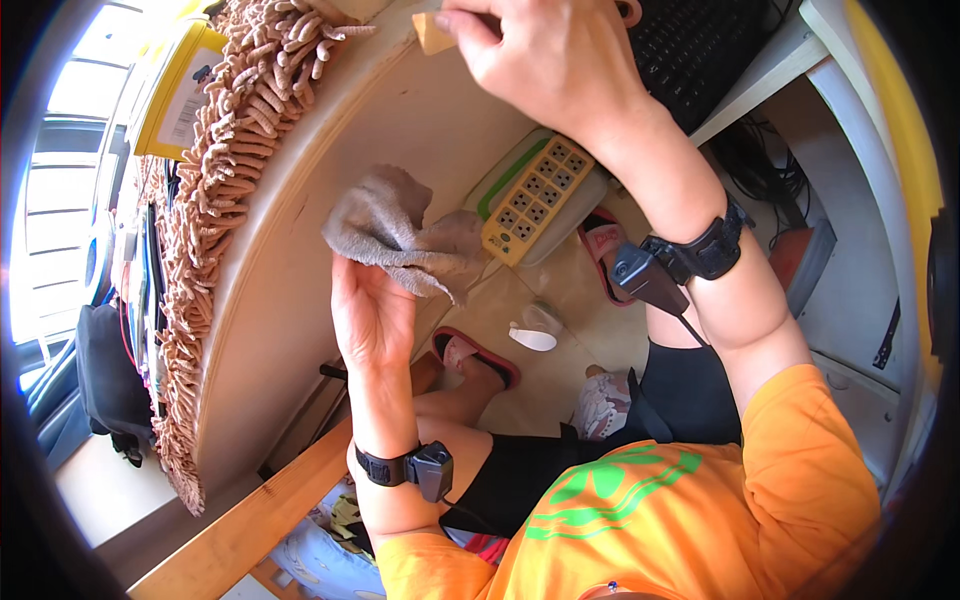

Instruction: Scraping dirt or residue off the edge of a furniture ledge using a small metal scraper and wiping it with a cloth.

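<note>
A grey-brown cloth (397,232) drapes over the fingers of my left hand (373,311); its palm faces up and its fingertips are hidden under the folds. Up at the top edge of the view, my right hand (551,71) pinches a small tan, angular piece (433,34) between thumb and fingers. I cannot tell what that piece is, as part of it is covered by the hand. A keyboard (694,52) lies to the right of my right hand.
A chenille mat (225,180) covers the sill at left, with a yellow box (180,90) on it. Below my hands, a power strip (536,199) rests on a lidded plastic container (592,199). Slippers (480,356) and a white object (533,337) are on the floor. A wooden rail (255,525) runs at lower left.
</note>
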A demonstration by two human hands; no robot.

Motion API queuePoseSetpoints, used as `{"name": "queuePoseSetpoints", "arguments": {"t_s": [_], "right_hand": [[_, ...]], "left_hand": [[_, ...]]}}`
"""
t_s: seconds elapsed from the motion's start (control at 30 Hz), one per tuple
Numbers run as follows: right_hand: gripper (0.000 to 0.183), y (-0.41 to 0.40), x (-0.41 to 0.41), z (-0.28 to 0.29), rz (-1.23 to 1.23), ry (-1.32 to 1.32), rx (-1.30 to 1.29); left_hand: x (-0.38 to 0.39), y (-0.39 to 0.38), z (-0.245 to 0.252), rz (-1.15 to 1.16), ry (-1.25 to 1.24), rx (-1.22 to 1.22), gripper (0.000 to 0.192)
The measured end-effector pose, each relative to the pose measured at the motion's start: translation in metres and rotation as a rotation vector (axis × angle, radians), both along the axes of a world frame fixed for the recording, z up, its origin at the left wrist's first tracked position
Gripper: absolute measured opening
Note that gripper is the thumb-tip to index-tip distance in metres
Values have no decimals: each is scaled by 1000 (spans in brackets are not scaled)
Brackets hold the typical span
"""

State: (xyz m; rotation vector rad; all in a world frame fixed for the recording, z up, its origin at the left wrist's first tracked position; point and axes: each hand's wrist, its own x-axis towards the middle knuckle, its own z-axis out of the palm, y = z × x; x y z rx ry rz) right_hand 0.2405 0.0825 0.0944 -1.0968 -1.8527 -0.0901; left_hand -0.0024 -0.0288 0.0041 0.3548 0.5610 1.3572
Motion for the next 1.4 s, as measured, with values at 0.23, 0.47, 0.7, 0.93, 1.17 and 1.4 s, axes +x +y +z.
{"name": "queuePoseSetpoints", "arguments": {"t_s": [0.23, 0.47, 0.7, 0.93, 1.17, 1.4], "right_hand": [[16, 0, -8, -4, 25, -8, 6], [17, -10, -20, 3, 56, -1, 52], [18, -6, -28, -5, 84, -9, 49], [23, 2, 4, 27, 148, -7, -592], [41, 17, 42, 58, 479, -327, -597], [23, 9, 35, 44, 403, -188, -345]], "left_hand": [[-7, -1, -4, -5, -24, 27, 44], [-14, -5, -4, -19, -129, 17, 39], [-15, -9, -3, -62, -181, 73, 39], [-20, -5, 3, -18, -185, 106, 39], [-13, -2, 20, 112, 93, 11, 46], [4, 2, 24, 98, 134, -77, 46]]}}
